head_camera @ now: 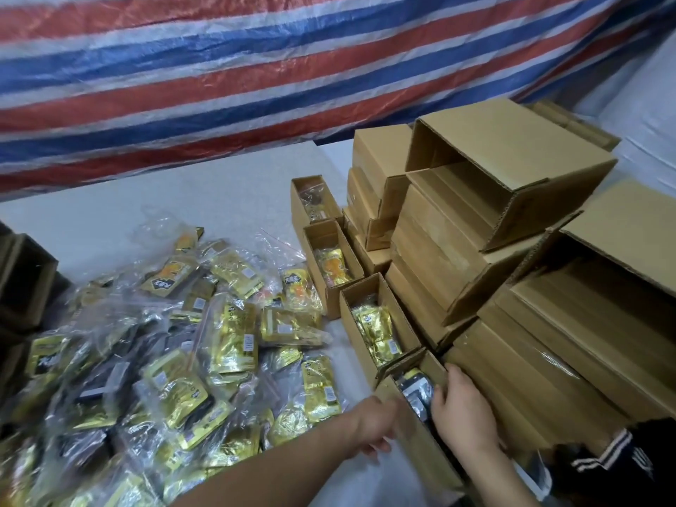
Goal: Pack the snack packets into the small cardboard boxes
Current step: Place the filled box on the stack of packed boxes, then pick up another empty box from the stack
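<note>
Right hand (462, 408) curled down into nearest small cardboard box (420, 433), pressing a silver-black snack packet (417, 391). Left hand (376, 424) blurred against that box's outer wall, grip unclear. Heaped gold snack packets (175, 360) left of it on the counter (183, 192); three filled boxes (376, 323) beyond.

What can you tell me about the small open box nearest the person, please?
The nearest small box is plain brown corrugated cardboard, long and narrow, lying open-topped on the white surface, last in a row of similar boxes. A dark and silver packet sits inside. The right hand reaches in over its right wall; the blurred left hand is at its left wall.
</note>
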A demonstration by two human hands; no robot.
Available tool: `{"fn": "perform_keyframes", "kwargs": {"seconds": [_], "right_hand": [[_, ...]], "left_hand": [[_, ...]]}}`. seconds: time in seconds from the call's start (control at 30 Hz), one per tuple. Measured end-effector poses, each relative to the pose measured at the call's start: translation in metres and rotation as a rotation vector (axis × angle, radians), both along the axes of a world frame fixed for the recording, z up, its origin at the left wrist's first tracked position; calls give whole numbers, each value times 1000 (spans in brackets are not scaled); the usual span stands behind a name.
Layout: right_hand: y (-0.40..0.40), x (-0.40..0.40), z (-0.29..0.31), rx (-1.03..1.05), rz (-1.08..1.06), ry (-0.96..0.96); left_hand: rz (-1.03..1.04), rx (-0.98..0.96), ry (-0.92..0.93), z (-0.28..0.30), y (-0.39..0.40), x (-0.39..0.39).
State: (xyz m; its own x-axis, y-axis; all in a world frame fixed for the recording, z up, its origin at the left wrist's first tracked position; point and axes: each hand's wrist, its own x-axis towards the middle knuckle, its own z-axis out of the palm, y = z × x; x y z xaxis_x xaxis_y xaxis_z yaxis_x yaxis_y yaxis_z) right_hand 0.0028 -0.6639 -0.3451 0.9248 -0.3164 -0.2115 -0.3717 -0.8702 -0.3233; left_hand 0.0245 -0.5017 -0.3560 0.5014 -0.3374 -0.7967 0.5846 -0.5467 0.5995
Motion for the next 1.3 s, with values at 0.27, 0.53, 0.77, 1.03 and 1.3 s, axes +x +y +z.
{"fn": "perform_keyframes", "kwargs": {"seconds": [0.27,0.53,0.77,1.03,1.3], "right_hand": [[57,42,40,62,181,-178],[196,86,110,292,468,-248],[341,91,187,524,708,-358],[444,65,224,629,888,-363],[522,74,271,534,1130,-374]], "left_hand": [[148,62,-356,47,98,26],[474,252,-777,142,245,20],[677,443,-1079,201,337,-18],[698,766,-1382,250,419,-65],[694,1235,-1181,302,506,-48]]}}
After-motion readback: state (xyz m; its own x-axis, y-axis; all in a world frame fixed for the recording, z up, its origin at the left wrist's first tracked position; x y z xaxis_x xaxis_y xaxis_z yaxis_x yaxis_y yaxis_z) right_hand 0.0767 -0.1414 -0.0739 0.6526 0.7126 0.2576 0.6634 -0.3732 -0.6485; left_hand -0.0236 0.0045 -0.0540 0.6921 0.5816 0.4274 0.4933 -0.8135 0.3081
